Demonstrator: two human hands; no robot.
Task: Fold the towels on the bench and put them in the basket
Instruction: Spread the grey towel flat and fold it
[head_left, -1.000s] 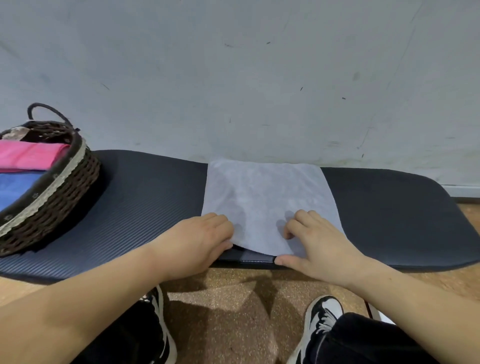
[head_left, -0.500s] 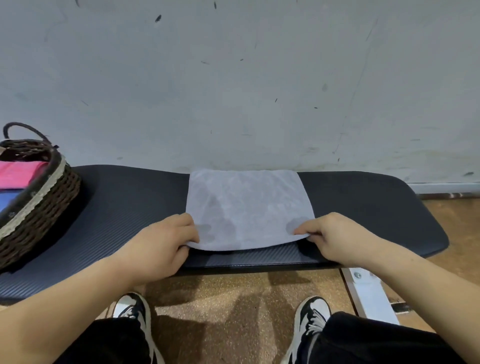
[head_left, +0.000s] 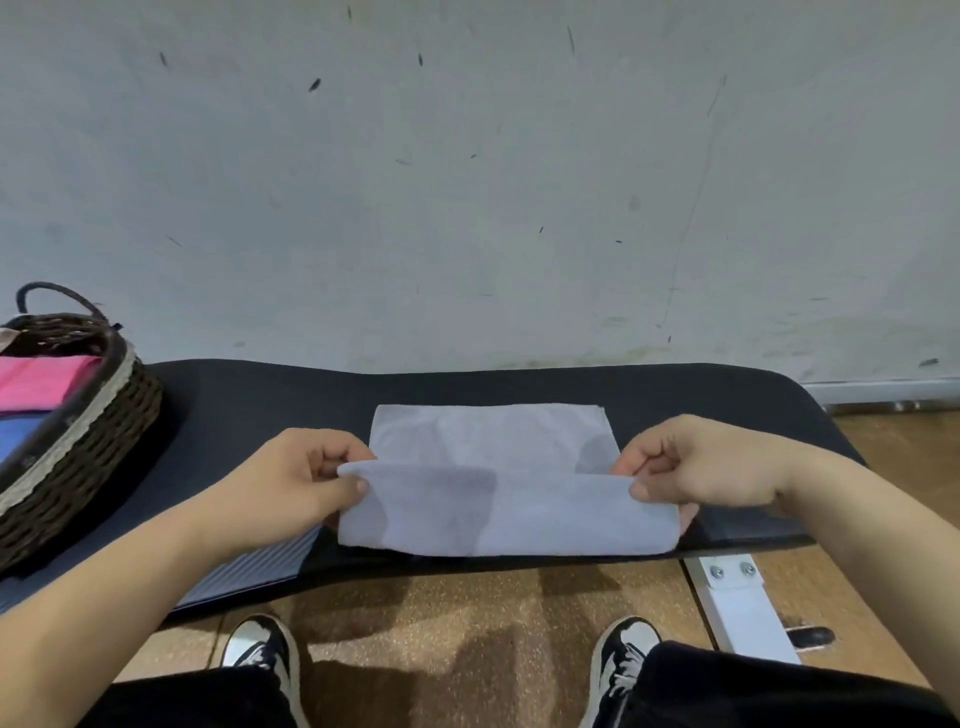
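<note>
Lilac-grey cloth, the towel (head_left: 498, 514), is lying on the dark padded table (head_left: 260, 405), close to its front edge and about midway along it. The near part is sitting doubled back over the rest as a raised flap, while the far part is resting flat on the pad towards the wall (head_left: 467, 182).

The left hand (head_left: 293, 483) is pinching the flap's left corner between its thumb and curled fingers. The right hand (head_left: 701, 465) is pinching the right corner in the same way, with its thumb lying on top of the cloth.

At the table's left end, well apart from the towel, the woven brown basket (head_left: 98, 431) is sitting with a pale band round its rim and a dark loop handle at the back. It is holding a pink towel (head_left: 36, 382) with a blue towel (head_left: 21, 441) just beside it.

Under the table's right side a white frame (head_left: 743, 608) with two bolts is showing. On the brown floor (head_left: 441, 623) two black-and-white shoes (head_left: 260, 649) are resting, with black trousers (head_left: 753, 686) showing along the bottom edge.
</note>
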